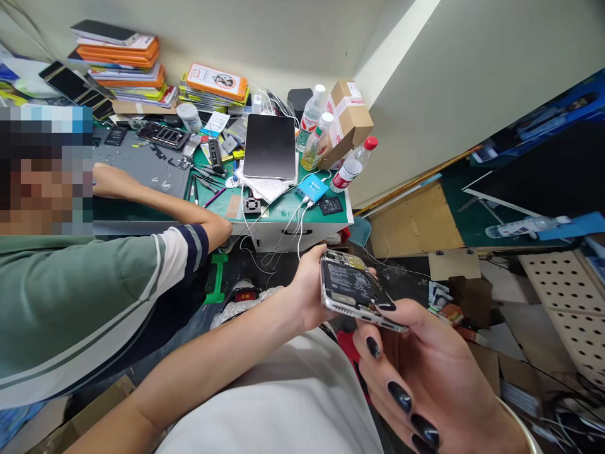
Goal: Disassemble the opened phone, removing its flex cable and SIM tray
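Observation:
An opened smartphone point(357, 284), its battery and circuit board exposed, is held up in front of my body, tilted. My left hand point(309, 287) grips its left side, with the thumb along the edge and fingers reaching behind to the far side. At the near right corner, my right hand point(425, 366) has its thumb on top of the phone and its index finger beneath the edge. The other right fingers, with dark painted nails, curl below. Whether the right fingertips pinch a small part cannot be made out.
A co-worker point(94, 296) sits at the left, one arm on the green workbench point(283, 211). On it lie a tablet point(270, 146), several bottles point(347, 173), a blue charger box point(312, 187) with white cables and a grey work mat point(170, 176). Cardboard boxes point(513, 378) clutter the right floor.

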Demonstrator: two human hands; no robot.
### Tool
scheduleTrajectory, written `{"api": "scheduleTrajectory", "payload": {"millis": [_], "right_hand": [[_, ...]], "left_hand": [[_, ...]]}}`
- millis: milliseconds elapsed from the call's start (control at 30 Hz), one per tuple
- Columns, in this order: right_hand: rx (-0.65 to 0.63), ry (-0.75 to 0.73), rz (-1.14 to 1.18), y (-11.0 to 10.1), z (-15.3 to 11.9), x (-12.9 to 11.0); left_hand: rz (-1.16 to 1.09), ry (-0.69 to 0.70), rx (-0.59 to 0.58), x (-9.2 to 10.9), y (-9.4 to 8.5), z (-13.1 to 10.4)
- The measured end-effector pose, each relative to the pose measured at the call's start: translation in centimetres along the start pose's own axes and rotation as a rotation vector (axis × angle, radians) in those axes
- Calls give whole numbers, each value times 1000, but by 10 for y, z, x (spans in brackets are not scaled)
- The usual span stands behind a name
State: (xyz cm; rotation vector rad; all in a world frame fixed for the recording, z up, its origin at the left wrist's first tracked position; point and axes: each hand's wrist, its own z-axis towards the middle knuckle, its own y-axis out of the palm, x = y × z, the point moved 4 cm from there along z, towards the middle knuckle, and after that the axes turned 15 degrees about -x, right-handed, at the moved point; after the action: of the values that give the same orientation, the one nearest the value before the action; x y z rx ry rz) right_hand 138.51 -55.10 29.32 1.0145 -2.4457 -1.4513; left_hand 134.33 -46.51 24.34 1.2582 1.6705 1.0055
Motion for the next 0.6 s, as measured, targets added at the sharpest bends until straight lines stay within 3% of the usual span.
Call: {"api": "scheduleTrajectory", "payload": {"millis": [233,600], "right_hand": [[-34,-34,-133,2,3,8],[141,-131,-256,-8,6,14]], "left_hand": [[0,81,-138,12,2,3],[35,155,-237,20,7,-1]]}}
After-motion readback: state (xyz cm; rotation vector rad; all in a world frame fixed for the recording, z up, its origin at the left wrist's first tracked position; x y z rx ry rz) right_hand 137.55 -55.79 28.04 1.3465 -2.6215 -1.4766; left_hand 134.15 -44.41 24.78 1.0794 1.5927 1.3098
